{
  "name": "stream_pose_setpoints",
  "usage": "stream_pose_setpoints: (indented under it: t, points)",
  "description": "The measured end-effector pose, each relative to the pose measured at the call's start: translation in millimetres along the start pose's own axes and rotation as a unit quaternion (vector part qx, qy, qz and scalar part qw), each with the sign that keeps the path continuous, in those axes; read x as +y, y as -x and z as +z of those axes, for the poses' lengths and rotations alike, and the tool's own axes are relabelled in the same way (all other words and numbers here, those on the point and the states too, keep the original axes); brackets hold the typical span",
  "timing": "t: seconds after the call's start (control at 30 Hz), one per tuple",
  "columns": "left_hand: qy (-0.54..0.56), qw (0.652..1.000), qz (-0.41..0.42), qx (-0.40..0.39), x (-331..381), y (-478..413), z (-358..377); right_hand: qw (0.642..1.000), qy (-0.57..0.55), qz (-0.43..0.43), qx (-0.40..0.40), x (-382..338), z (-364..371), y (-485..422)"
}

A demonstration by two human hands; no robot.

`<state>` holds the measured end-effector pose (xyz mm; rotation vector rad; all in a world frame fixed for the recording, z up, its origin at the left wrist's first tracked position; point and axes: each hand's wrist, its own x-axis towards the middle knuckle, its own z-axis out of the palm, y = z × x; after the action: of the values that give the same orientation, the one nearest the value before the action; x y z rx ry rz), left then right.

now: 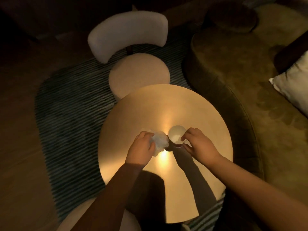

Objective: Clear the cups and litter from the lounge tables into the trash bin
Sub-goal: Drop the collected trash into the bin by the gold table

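Both forearms [250, 189] reach in from the bottom edge and meet over the near half of the table [166, 104], throwing long shadows back across its pale, round top. At the end of the left one, my left hand [141, 147] has its grip closed: the fingers curl round a crumpled white tissue [160, 142], which bulges out past my knuckles toward the middle of the table. The tissue's far edge lies just beside the cup [176, 135], nearly touching it. My right hand [198, 144] holds a narrow grip on that cup, with the forefinger hooked over the near right side of the rim and the thumb against the outer wall below it; the other fingers are bent loosely behind. The cup stands on the table between my two hands, mouth up, white inside and dark on the outside. I cannot tell whether its base is clear of the surface. A bright patch of light glares on the table just in front of it.

Beyond the table's far edge sits a white chair [128, 30] with a curved back and a round seat, pushed close to the table. Under both lies a dark striped rug [66, 105]. To the right a curved olive sofa [233, 72] wraps round the table, with a white pillow [293, 87] on it at the frame's edge.
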<state>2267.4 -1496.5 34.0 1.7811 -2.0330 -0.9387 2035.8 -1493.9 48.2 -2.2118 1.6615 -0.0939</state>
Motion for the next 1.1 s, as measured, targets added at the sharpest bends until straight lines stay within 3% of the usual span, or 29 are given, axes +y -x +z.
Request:
stream_pose_setpoints:
  t: [0.17,0.3,0.4,0.53,0.77,1.0,1.1]
  points:
    - [0.05,0.996,0.071,0.028,72.9,15.4,-8.7,0.992,0.001,0.057,0.109,5.5,-60.6,76.4]
    - [0.068,0.982,0.176,0.027,158.3,33.3,-8.3,0.969,-0.012,0.149,0.195,4.6,-106.1,171.9]
    - [0.075,0.959,0.273,0.012,226.3,59.0,2.2,0.94,-0.02,0.211,0.266,2.3,-129.7,256.0]
    - [0.086,0.902,0.42,-0.054,322.2,129.3,33.7,0.892,0.01,0.315,0.323,-12.1,-141.9,386.5]
    - [0.103,0.786,0.584,-0.177,424.2,335.3,121.3,0.774,0.035,0.502,0.384,-83.8,-113.7,627.6]
    - [0.124,0.663,0.67,-0.311,469.3,553.6,220.6,0.604,0.059,0.665,0.436,-183.0,-50.5,845.2]
    - [0.101,0.59,0.725,-0.34,480.0,637.9,251.8,0.527,0.061,0.719,0.449,-223.5,-23.8,918.3]
